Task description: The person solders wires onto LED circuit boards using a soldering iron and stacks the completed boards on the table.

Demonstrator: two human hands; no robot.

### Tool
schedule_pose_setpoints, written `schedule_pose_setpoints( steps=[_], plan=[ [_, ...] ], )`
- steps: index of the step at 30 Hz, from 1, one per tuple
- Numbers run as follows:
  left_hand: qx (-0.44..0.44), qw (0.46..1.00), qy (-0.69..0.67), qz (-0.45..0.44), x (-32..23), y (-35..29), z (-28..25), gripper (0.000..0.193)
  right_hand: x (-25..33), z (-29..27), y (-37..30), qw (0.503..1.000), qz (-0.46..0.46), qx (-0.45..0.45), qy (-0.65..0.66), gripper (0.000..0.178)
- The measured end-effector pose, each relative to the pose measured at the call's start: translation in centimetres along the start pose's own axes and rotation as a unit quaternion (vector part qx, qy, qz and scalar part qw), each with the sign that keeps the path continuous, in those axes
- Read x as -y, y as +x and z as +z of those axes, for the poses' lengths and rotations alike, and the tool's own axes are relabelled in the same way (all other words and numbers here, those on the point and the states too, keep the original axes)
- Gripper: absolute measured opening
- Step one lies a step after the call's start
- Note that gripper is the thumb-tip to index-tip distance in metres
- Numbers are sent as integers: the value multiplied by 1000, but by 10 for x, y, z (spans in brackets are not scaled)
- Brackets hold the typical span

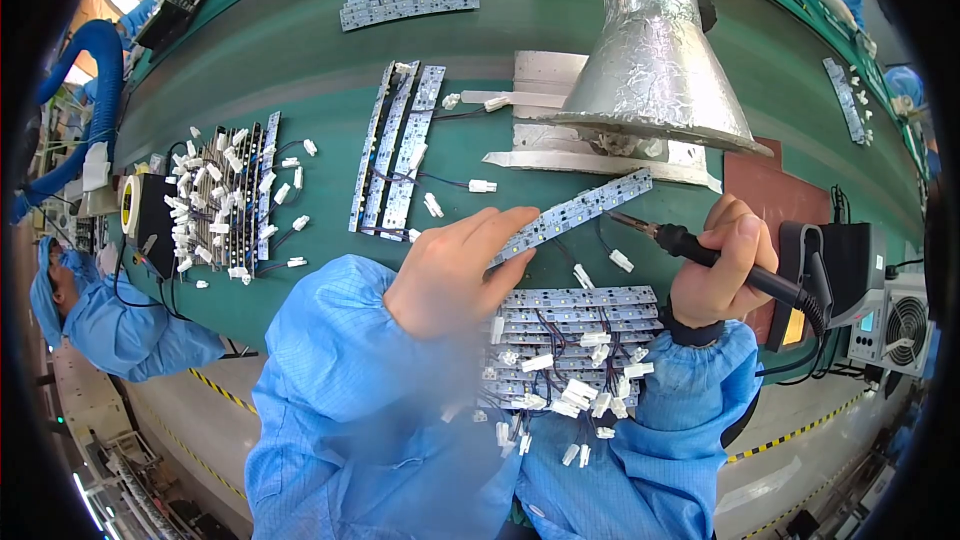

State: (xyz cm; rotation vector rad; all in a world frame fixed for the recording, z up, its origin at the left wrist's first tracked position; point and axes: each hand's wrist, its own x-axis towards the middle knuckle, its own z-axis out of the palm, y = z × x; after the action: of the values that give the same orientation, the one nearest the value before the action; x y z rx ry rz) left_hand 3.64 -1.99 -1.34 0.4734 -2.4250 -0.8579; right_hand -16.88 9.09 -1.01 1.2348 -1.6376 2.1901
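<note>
A long, narrow LED circuit board strip [590,204] is pinched at its lower left end by my left hand [455,270], tilted up toward the right. My right hand [725,265] grips a soldering iron [700,245] by its black handle, its tip close to the board's right part. A dark wire with a white connector [621,260] hangs below the strip. Nearer to me lies a stack of similar boards [580,312] with many white connectors. Three more strips [400,150] lie beyond my left hand, some with wired connectors beside them.
A foil-covered fume hood [660,60] stands over pale metal plates [545,75]. At right are a black iron holder [800,280] and a grey soldering station [890,325] on a brown mat [765,185]. More boards [225,200] crowd the left; another group [410,2] lies at the far side.
</note>
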Motion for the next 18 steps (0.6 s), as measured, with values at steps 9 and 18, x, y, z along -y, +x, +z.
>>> schedule_pose_setpoints(
  steps=[9,18],
  plan=[
    [10,1000,5,-10,-1,0,0,39,-1,1,0,1000,-7,0,-2,40],
    [-3,1000,0,-2,-1,0,1,39,-2,2,-1,1000,-4,-2,-5,40]
  ],
)
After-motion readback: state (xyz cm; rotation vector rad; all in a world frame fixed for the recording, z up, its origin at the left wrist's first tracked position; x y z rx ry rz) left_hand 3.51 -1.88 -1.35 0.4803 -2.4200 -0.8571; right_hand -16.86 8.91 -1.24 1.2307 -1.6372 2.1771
